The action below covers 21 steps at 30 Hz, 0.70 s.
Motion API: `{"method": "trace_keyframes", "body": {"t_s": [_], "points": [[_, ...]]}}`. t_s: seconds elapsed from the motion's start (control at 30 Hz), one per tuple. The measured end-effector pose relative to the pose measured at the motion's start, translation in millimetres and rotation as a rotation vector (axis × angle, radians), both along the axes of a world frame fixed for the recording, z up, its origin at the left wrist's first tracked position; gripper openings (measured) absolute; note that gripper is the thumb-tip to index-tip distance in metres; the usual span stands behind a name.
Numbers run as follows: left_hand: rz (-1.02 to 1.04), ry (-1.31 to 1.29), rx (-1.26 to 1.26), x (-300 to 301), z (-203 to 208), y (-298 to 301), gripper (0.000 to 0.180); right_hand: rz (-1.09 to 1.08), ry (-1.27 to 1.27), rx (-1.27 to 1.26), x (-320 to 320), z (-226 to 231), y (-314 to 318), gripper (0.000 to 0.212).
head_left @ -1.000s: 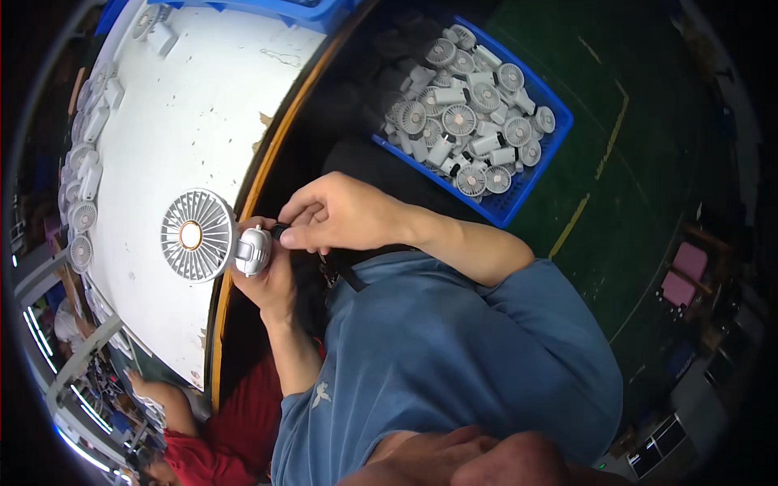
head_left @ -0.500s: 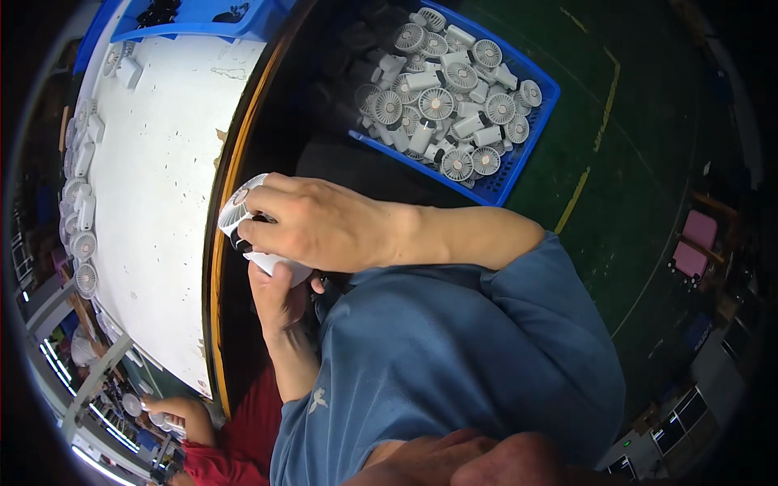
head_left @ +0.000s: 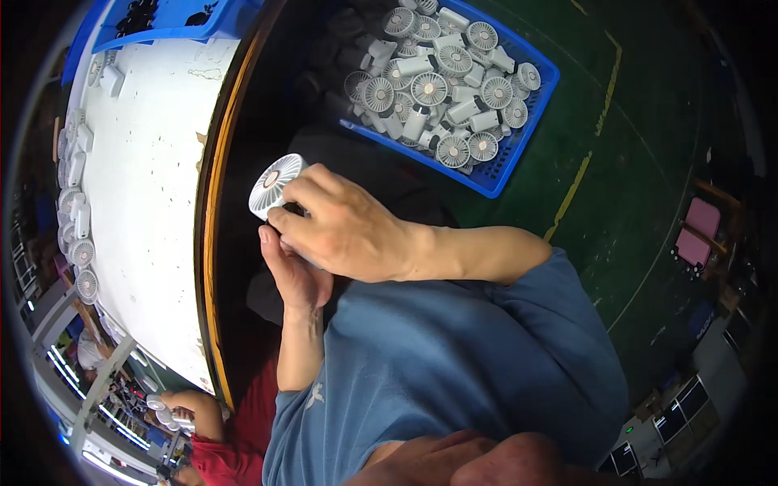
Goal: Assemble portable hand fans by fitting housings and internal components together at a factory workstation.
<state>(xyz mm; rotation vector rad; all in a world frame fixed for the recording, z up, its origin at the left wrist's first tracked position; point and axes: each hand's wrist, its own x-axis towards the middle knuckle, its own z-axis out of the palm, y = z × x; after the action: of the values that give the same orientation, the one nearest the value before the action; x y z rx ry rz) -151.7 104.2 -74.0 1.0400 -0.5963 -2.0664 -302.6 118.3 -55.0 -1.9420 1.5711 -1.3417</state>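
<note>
A white handheld fan (head_left: 274, 185) is held off the near edge of the white table, its round slotted head tilted toward the upper left. My right hand (head_left: 344, 227) is closed over it just below the head, and a dark part shows between the fingers. Beneath, my left hand (head_left: 298, 275) is closed around the lower part, its thumb pointing up. The two hands cover the fan's handle.
A blue crate (head_left: 506, 174) heaped with similar white fans stands on the green floor at upper right. More fans (head_left: 79, 215) line the far side of the white table (head_left: 150, 186). A blue bin (head_left: 174, 32) holds black parts. A red-sleeved person (head_left: 219, 454) works at lower left.
The fan and both hands have shifted right, away from the table edge. The fan's head shows more fully, while the white handle seen before is now hidden behind my hands.
</note>
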Motion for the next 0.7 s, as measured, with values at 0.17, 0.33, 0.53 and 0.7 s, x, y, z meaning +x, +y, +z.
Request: {"method": "trace_keyframes", "body": {"t_s": [0.17, 0.33, 0.53, 0.7], "points": [[-0.17, 0.117, 0.028, 23.3, -17.3, 1.0, 0.08, 0.054, -0.156, 0.011, -9.8, -6.5, -7.1, 0.035], [-0.167, 0.225, 0.075, 10.6, -13.3, -7.2, 0.075, 0.05, -0.051, 0.094, -8.2, -8.2, -0.3, 0.041], [0.0, 0.063, 0.205, -20.8, -7.5, -2.2, 0.049, -0.083, 0.133, 0.201, 0.3, -16.0, 20.8, 0.052], [-0.774, -0.7, -0.8, -60.7, 1.9, -15.9, 0.056, -0.229, -0.201, 0.318, -15.3, -56.3, 46.8, 0.056]]}}
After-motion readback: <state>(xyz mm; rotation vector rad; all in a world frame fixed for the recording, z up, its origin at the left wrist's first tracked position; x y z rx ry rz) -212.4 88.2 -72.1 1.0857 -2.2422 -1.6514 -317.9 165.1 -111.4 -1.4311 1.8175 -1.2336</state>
